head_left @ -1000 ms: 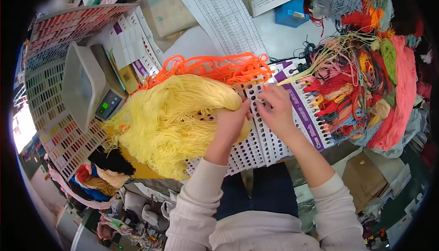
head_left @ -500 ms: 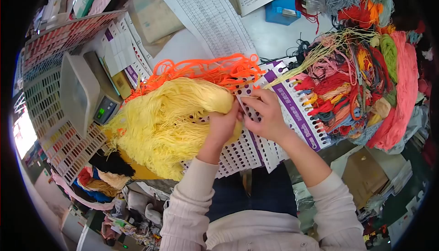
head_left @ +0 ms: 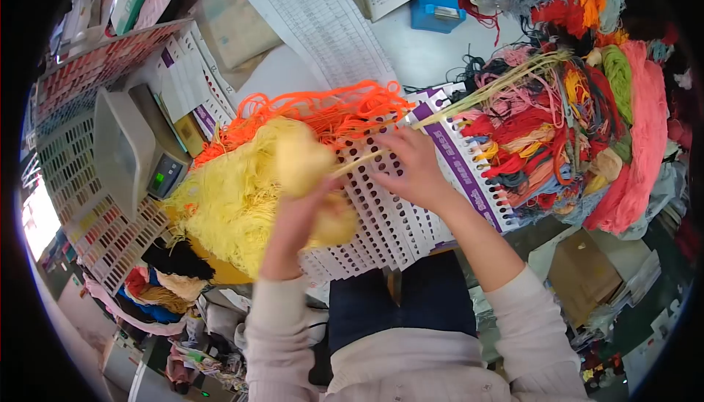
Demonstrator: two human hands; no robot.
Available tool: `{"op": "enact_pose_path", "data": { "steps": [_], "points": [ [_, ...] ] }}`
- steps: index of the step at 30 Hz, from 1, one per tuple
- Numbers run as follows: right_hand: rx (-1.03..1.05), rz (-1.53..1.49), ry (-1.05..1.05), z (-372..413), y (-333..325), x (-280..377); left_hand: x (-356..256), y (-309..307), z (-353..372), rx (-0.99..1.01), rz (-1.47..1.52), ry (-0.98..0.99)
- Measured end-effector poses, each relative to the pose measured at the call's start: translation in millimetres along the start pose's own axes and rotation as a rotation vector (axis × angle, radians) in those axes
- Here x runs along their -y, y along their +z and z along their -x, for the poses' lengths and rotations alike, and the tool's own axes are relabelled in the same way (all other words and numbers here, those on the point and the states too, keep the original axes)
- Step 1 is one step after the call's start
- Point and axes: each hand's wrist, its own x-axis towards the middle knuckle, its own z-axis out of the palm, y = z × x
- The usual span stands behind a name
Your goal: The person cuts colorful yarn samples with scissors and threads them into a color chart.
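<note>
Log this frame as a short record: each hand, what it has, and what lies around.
left hand: raised, blurred, closed on a tuft of yellow yarn; a thin strand runs from it to the right hand
right hand: pressed on the punched shade cards; grip unclear
behind the cards: orange yarn
person's left: weighing scale, colour charts
person's right: heap of mixed yarn skeins
far edge: printed sheet
</note>
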Motion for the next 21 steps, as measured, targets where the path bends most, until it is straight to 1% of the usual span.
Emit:
{"op": "enact_pose_path", "data": {
  "steps": [1,4,5,6,7,8,9,10,11,12,13,14,15,16,18,19,21],
  "points": [
    [0.088,0.046,0.014,-2,-3,-1,-5,-28,14,-0.059,0.108,0.012],
    [0.037,0.084,-0.006,-4,3,-1,-12,-138,60,-0.309,0.479,0.108],
    [0.082,0.094,0.036,-4,1,1,-13,-168,74,-0.424,0.552,0.141],
    [0.072,0.104,0.025,-3,0,3,-19,-184,87,-0.548,0.586,0.171],
    [0.065,0.113,0.01,-2,1,4,-28,-184,99,-0.689,0.576,0.179],
    [0.054,0.125,-0.01,-4,-1,5,-46,-160,106,-0.801,0.55,0.159],
    [0.035,0.027,-0.013,-6,-8,7,-65,-137,112,-0.913,0.521,0.135],
    [0.026,-0.07,-0.001,0,-18,11,-61,-136,126,-0.865,0.557,0.116],
    [0.025,-0.165,0.014,10,-30,16,-37,-155,136,-0.617,0.621,0.141],
    [-0.048,-0.109,0.03,20,-48,21,-13,-175,147,-0.368,0.664,0.146],
    [-0.119,-0.052,0.043,33,-67,25,-4,-163,150,-0.213,0.692,0.142],
    [-0.234,-0.015,0.157,52,-86,18,-2,-133,146,-0.107,0.697,0.091],
    [-0.296,0.045,0.223,65,-103,14,-2,-105,140,-0.031,0.689,0.037],
    [-0.301,0.106,0.296,76,-111,7,-3,-80,135,0.016,0.654,-0.008],
    [-0.242,0.156,0.399,94,-114,-9,-9,-40,125,0.101,0.567,-0.063],
    [-0.176,0.191,0.426,101,-112,-18,-11,-26,121,0.146,0.507,-0.049],
    [-0.171,0.044,0.528,107,-108,-27,-8,-17,115,0.287,0.385,-0.078]
  ]
}}
